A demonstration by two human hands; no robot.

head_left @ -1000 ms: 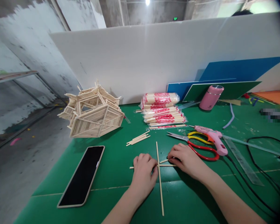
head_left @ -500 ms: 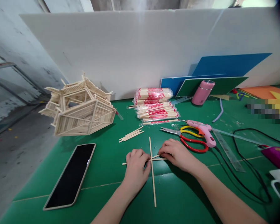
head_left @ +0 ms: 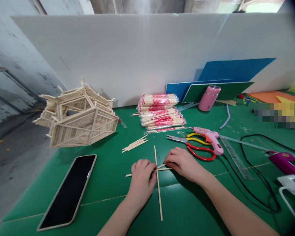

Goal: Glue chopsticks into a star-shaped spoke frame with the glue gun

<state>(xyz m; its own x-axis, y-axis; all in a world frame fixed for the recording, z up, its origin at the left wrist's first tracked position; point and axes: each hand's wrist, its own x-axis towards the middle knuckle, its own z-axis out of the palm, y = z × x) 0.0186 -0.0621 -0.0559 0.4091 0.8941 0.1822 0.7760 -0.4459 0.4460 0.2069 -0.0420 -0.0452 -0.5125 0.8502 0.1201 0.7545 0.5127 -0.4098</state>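
A long wooden stick (head_left: 158,190) lies on the green table (head_left: 108,183), running towards me. Shorter sticks (head_left: 128,175) cross it flat, forming a cross. My left hand (head_left: 140,178) rests curled on the crossing, fingers pinching the sticks where they meet. My right hand (head_left: 183,163) is closed on the right end of the short sticks, pressing them to the table.
A stick-built model house (head_left: 80,118) overhangs the table's left edge. A phone (head_left: 68,191) lies near left. Loose sticks (head_left: 135,144), wrapped stick bundles (head_left: 161,113), scissors (head_left: 195,148), a pink glue gun (head_left: 210,137), a ruler (head_left: 236,158), black cables (head_left: 263,193) and a pink bottle (head_left: 208,98) lie beyond.
The camera has shifted, so everything sits slightly more to the left and lower. Both hands stay on the crossed sticks in the same grip.
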